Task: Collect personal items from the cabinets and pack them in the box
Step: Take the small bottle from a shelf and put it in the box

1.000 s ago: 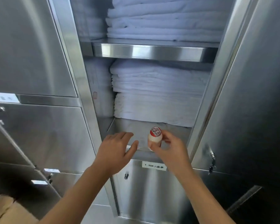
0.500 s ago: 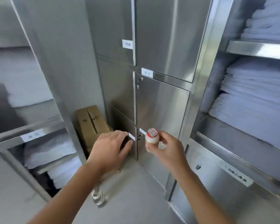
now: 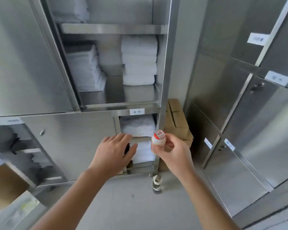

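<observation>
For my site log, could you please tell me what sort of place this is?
Probably a linen storeroom: stainless steel cabinets, paper labels on their fronts, and shelves stacked with folded white towels.

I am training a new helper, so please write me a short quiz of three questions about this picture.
1. True or false: the right hand holds a small bottle with a red top.
2. Choose one: the left hand is A) gripping a towel, B) open and holding nothing, C) holding a key.
3. Fill in: the closed cardboard box stands on the floor to the ____ of the open cabinet that holds the folded white towels.
Key: 1 true; 2 B; 3 right.
</observation>
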